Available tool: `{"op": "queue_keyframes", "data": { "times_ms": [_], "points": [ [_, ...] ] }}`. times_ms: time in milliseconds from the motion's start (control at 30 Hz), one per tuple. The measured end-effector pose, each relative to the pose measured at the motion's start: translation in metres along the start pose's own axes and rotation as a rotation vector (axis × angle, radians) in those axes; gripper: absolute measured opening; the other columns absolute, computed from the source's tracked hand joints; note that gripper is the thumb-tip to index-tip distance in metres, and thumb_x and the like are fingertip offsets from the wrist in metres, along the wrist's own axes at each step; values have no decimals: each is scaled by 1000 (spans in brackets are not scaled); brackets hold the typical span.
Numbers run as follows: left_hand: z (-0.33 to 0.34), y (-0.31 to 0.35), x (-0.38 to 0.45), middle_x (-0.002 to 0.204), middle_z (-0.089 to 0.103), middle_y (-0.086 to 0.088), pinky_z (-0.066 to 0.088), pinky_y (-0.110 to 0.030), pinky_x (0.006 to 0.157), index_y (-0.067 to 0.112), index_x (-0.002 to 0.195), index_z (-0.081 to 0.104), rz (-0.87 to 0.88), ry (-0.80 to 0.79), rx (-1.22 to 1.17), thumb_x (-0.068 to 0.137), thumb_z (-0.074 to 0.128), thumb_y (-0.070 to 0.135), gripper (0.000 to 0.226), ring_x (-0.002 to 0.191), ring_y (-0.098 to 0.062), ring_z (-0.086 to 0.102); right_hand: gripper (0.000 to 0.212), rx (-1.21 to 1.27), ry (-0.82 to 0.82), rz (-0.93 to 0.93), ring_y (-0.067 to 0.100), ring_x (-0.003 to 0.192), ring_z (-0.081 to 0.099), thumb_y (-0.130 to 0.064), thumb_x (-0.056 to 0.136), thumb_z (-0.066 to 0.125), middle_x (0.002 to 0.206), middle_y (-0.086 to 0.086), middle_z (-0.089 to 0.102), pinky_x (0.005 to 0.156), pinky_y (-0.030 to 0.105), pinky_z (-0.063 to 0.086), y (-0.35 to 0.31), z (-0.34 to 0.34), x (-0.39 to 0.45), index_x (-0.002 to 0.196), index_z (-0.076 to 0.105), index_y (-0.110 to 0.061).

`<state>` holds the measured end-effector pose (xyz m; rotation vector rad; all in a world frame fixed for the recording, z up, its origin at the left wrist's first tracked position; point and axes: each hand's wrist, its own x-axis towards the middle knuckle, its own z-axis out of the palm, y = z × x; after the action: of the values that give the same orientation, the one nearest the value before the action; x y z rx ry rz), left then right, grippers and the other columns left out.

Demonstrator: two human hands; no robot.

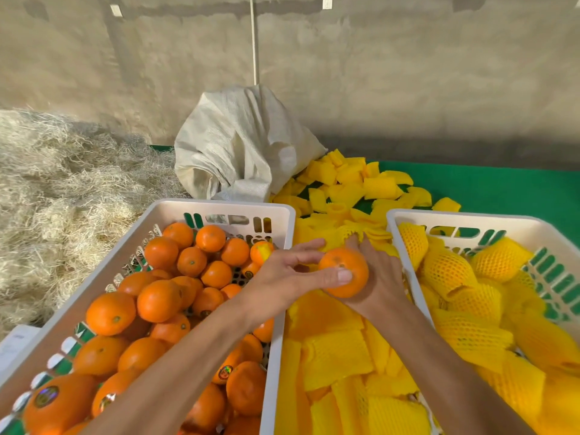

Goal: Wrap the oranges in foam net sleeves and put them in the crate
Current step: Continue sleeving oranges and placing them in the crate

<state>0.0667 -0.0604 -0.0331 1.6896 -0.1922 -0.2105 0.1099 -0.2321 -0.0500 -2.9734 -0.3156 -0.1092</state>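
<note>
My left hand point(290, 274) holds a bare orange point(345, 258) between thumb and fingers, above the gap between the two crates. Just behind it, my right hand point(381, 277) reaches down, its fingertips gripping a bunched yellow foam net sleeve point(343, 233); the fingertips are partly hidden in it. The left white crate point(219, 205) is full of bare oranges point(160, 299). In the right white crate point(470, 216) lie wrapped oranges point(447, 271) in yellow netting.
Loose yellow foam sleeves point(332, 356) cover the green table point(502, 189) between and behind the crates. A white woven sack point(238, 142) stands behind the left crate. Straw point(62, 183) is piled at the left. A grey wall runs along the back.
</note>
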Motion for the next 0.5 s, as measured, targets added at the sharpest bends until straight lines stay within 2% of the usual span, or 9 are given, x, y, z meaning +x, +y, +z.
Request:
{"op": "queue_keyframes", "data": {
  "times_ms": [100, 200, 267, 300, 367, 433, 500],
  "points": [
    [-1, 0, 1, 137, 62, 20, 40, -28, 113, 28, 105, 84, -17, -42, 27, 67, 83, 56, 48, 139, 9, 43, 69, -64, 5, -33, 25, 107, 66, -61, 82, 69, 154, 11, 39, 71, 32, 41, -2, -5, 0, 133, 47, -20],
    [-9, -1, 2, 127, 73, 11, 49, -20, 102, 23, 111, 82, 0, -71, 16, 80, 84, 49, 41, 127, -2, 61, 62, -41, 34, -73, 25, 103, 66, -61, 81, 68, 148, 9, 45, 67, 30, 39, -5, -7, -2, 125, 52, -21],
    [-16, 0, 0, 119, 77, 2, 52, -21, 99, 20, 111, 82, 6, -81, 44, 85, 80, 50, 40, 119, -10, 68, 68, -21, 44, -105, 26, 107, 66, -64, 78, 71, 151, 9, 44, 71, 31, 42, -5, -6, -2, 128, 52, -22],
    [-19, 0, 1, 116, 78, -4, 53, -27, 100, 15, 110, 81, 13, -67, 68, 84, 79, 54, 46, 117, -14, 69, 72, -3, 46, -117, 27, 110, 65, -65, 76, 73, 153, 9, 44, 76, 32, 43, -5, -5, -1, 130, 52, -23],
    [-24, -1, 2, 109, 72, -22, 49, -42, 101, -3, 108, 75, 25, -49, 101, 78, 77, 64, 73, 107, -24, 65, 79, 40, 30, -142, 29, 118, 61, -65, 73, 76, 157, 9, 39, 88, 35, 43, -5, -5, -1, 135, 50, -25],
    [-24, -3, 2, 101, 65, -17, 42, -39, 97, -7, 101, 72, 16, -39, 130, 72, 75, 70, 82, 105, -17, 56, 85, 58, 6, -162, 32, 123, 57, -63, 71, 79, 160, 8, 35, 96, 37, 42, -5, -6, -1, 140, 46, -26],
    [-22, -4, 2, 98, 62, -3, 38, -34, 93, 0, 91, 71, -19, -11, 138, 69, 74, 69, 72, 99, -9, 55, 87, 71, -13, -166, 32, 127, 55, -62, 72, 79, 161, 8, 33, 99, 39, 42, -5, -7, -1, 143, 44, -26]
  ]
}}
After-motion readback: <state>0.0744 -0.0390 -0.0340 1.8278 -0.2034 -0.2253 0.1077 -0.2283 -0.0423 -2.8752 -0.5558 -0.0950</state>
